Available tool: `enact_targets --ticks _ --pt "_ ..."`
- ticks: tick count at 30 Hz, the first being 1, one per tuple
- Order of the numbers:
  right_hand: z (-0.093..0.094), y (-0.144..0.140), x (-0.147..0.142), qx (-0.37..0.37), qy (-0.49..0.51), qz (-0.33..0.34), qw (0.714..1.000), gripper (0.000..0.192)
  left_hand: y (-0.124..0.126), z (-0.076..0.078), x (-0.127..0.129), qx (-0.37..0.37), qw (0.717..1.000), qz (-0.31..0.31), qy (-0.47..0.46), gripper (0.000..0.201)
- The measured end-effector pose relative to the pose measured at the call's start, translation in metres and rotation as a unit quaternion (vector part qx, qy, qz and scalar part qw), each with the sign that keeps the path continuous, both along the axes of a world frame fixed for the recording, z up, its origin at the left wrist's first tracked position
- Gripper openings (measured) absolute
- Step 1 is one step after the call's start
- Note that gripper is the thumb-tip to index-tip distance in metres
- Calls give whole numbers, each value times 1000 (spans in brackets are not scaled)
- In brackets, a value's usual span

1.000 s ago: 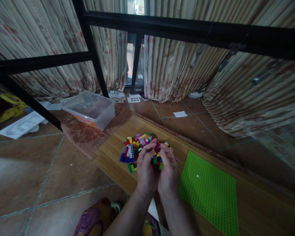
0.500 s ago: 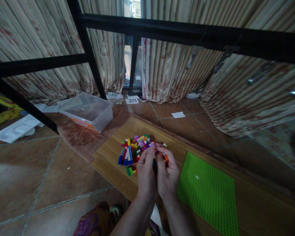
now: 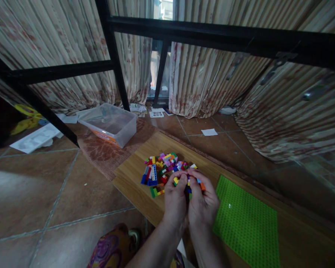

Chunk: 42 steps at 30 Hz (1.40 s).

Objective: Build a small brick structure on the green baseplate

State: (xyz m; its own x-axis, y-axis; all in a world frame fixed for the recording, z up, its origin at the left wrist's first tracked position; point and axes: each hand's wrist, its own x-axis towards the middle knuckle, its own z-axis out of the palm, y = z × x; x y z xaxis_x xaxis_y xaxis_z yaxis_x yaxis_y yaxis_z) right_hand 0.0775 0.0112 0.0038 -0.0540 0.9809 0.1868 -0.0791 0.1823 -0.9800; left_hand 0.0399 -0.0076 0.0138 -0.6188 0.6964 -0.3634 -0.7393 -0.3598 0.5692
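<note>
Small cluster of joined toy bricks (image 3: 187,182), yellow, orange, blue and green, pinched between fingertips of left hand (image 3: 175,201) and right hand (image 3: 202,203), both curled closed on it; just beside loose brick pile (image 3: 161,167) on wooden board (image 3: 130,178); green baseplate (image 3: 245,223) right.

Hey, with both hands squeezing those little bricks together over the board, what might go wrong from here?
The left hand and right hand pinch a small brick cluster; a piece could pop loose. The loose brick pile lies near the wooden board's edge, so bricks might scatter onto the tiled floor.
</note>
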Motion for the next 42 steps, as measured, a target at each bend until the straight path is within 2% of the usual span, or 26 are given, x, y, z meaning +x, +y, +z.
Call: enact_targets --ticks 4,7,12,17,22,26,35,39,42 --pt "-4 1 -3 -44 56 13 997 19 -1 -1 -2 23 997 21 -68 26" --pt "-3 2 -3 -64 70 34 995 21 -1 -1 -1 21 997 33 -65 26" --pt "3 3 -2 -80 55 52 994 29 -4 2 4 -17 996 23 83 17" --pt "7 4 -2 -105 80 29 991 20 -7 3 5 -47 982 33 181 12" --pt "7 2 -2 -125 51 16 991 22 -6 -4 3 -32 993 25 110 10" --pt "5 2 -2 -152 72 4 986 23 -5 -5 4 -10 998 12 62 12" --pt "15 3 -5 -173 126 26 977 24 -9 0 4 -32 984 37 170 12" --pt "13 4 -11 -201 179 -1 963 20 -7 0 3 -26 993 45 103 11" --pt "9 6 -16 -224 240 5 945 20 -5 -1 -1 -19 998 52 34 15"
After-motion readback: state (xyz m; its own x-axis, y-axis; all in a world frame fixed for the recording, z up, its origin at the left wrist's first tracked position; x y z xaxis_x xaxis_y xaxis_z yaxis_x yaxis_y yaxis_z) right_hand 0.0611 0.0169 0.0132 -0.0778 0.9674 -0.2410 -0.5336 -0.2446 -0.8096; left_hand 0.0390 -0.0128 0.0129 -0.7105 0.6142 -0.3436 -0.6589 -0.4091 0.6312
